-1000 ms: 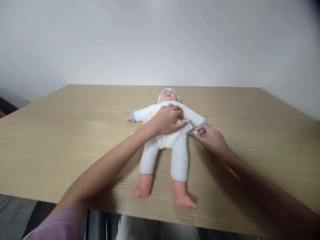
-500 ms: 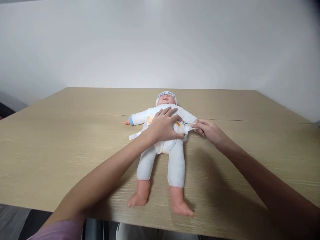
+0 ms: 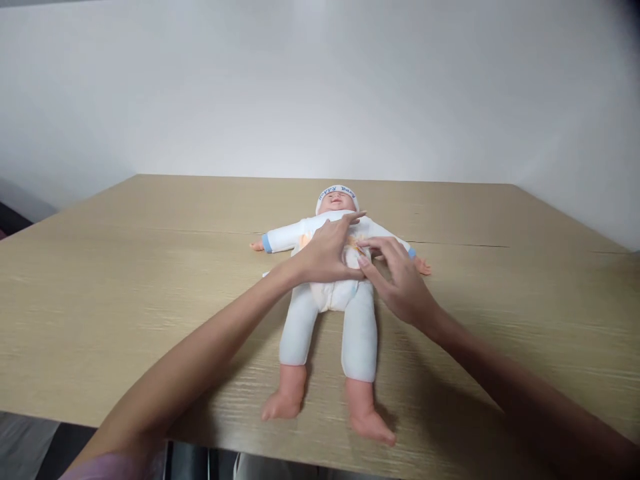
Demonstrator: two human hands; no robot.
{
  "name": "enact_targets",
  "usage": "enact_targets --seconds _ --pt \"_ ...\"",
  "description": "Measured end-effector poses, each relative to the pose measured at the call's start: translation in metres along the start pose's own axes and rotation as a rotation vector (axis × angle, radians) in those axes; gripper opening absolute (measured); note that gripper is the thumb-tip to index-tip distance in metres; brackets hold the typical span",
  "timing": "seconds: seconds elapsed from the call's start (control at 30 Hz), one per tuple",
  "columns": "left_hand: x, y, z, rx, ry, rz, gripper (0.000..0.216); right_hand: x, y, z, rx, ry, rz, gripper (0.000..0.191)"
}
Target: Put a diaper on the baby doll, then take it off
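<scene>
Baby doll on its back, both hands on the diaper, feet close to the front edge

So the baby doll (image 3: 359, 340) is face up on the wooden table (image 3: 150, 300), feet toward the wearer. The right-hand foot in view is near the front edge, so not much room there. Up top, the white cap (image 3: 338, 190) sits just short of the far edge as the camera sees it, and the wall (image 3: 320, 93) rises behind. Sideways there's loads of room: wide tabletop past both outstretched doll arms.

Left hand (image 3: 330, 252) lies across the front of the diaper (image 3: 333, 297), fingers spread and thumb well out, pressing rather than gripping. Right hand (image 3: 397, 277) comes in at the other side, fingers curled, thumb and fingertips just apart on the diaper front; can't tell if they've pinched anything. A white tab (image 3: 265, 274) pokes out beside the left wrist.
</scene>
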State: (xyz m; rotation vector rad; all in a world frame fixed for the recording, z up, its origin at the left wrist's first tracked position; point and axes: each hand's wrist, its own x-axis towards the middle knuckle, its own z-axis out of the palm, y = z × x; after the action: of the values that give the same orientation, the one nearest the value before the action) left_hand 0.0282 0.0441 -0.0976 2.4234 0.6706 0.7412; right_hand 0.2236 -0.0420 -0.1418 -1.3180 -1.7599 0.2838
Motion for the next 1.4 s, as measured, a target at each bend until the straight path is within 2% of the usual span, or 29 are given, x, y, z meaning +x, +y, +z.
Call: enact_targets --seconds 0.1,0.17,0.23,0.3,0.37,0.47,0.57,0.67,0.77,0.83,0.97,1.1,1.17,1.23,1.4 --pt "-0.024 -0.006 -0.022 -0.086 0.080 -0.054 0.076 -0.019 0.003 0.000 -0.038 -0.076 -0.143 0.047" --pt "-0.048 -0.015 -0.034 0.012 0.215 -0.186 0.053 -0.025 0.004 -0.001 -0.089 -0.093 -0.169 0.051" --pt "-0.075 -0.028 -0.042 0.154 0.274 -0.331 0.040 -0.024 0.002 -0.004 -0.130 -0.083 -0.185 0.051" --pt "-0.099 -0.042 -0.045 0.270 0.214 -0.435 0.037 -0.014 -0.007 -0.005 -0.144 -0.065 -0.218 0.048" --pt "-0.116 -0.053 -0.045 0.362 0.142 -0.478 0.034 0.002 -0.020 -0.003 -0.149 -0.074 -0.277 0.044" --pt "-0.127 -0.066 -0.045 0.401 0.090 -0.530 0.036 0.032 -0.036 0.009 -0.169 -0.181 -0.370 0.038" --pt "-0.121 -0.074 -0.054 0.273 -0.003 -0.639 0.047 0.056 -0.042 0.027 -0.190 -0.263 -0.369 0.026" --pt "-0.107 -0.078 -0.069 0.020 -0.104 -0.743 0.051 0.065 -0.040 0.040 -0.160 -0.230 -0.309 0.017" --pt "-0.090 -0.078 -0.081 -0.326 -0.054 -0.751 0.042 0.066 -0.036 0.044 -0.103 -0.208 -0.260 0.013" --pt "-0.076 -0.076 -0.083 -0.466 0.002 -0.739 0.036 0.066 -0.034 0.045 -0.097 -0.221 -0.226 0.013" --pt "-0.046 -0.063 -0.068 -0.533 0.048 -0.686 0.029 0.067 -0.032 0.044 -0.085 -0.254 -0.184 0.017" --pt "-0.027 -0.041 -0.045 -0.524 0.105 -0.606 0.036 0.067 -0.029 0.043 -0.064 -0.227 -0.140 0.047" --pt "-0.025 -0.034 -0.036 -0.523 0.151 -0.614 0.039 0.067 -0.028 0.043 -0.060 -0.220 -0.120 0.057" --pt "-0.027 -0.031 -0.032 -0.534 0.179 -0.596 0.042 0.067 -0.029 0.042 -0.039 -0.214 -0.111 0.059" --pt "-0.035 -0.035 -0.032 -0.581 0.119 -0.454 0.053 0.071 -0.027 0.039 0.056 -0.234 -0.108 0.058"
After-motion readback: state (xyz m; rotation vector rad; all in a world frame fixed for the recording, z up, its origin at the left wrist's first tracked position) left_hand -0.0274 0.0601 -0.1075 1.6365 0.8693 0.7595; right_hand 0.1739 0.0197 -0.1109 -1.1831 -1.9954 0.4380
